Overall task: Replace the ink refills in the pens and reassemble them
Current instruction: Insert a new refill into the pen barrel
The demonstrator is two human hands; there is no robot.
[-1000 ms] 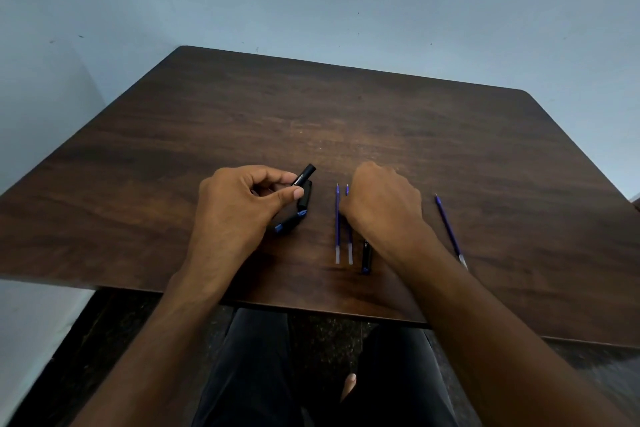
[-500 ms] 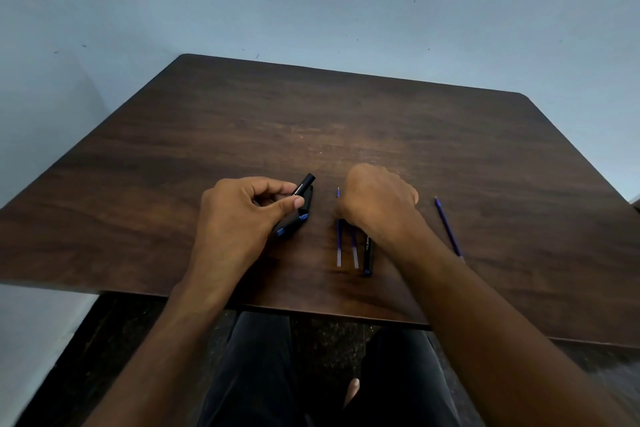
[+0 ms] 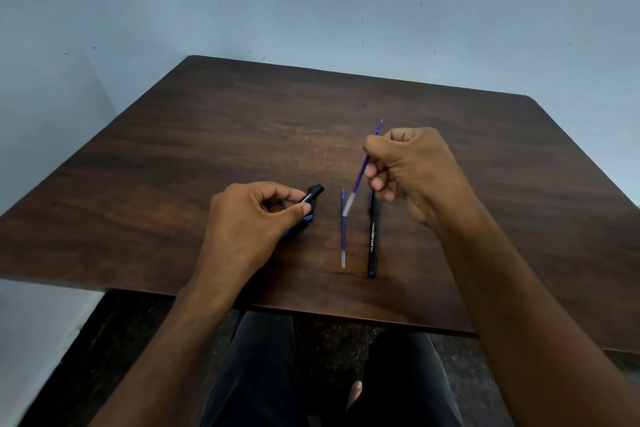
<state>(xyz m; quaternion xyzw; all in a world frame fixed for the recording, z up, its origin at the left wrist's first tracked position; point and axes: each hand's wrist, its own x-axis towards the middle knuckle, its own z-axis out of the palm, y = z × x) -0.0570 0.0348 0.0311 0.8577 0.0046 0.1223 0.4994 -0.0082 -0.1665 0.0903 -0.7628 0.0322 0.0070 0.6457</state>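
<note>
My right hand (image 3: 412,170) pinches a thin blue ink refill (image 3: 360,177) and holds it tilted above the table, tip pointing up and away. My left hand (image 3: 252,218) grips a short black pen piece (image 3: 313,194) between thumb and fingers, with other black and blue pen parts (image 3: 301,222) partly hidden under it. A second blue refill (image 3: 343,232) lies on the table between my hands. Beside it, a black pen barrel (image 3: 372,239) with white lettering lies lengthwise.
The dark wooden table (image 3: 173,163) stands against a pale blue wall. Its near edge runs just behind my wrists, and my dark-trousered legs show below it.
My right hand has lifted one blue refill off the table and raised it up and to the right, uncovering the black barrel. My left hand has kept its hold.
</note>
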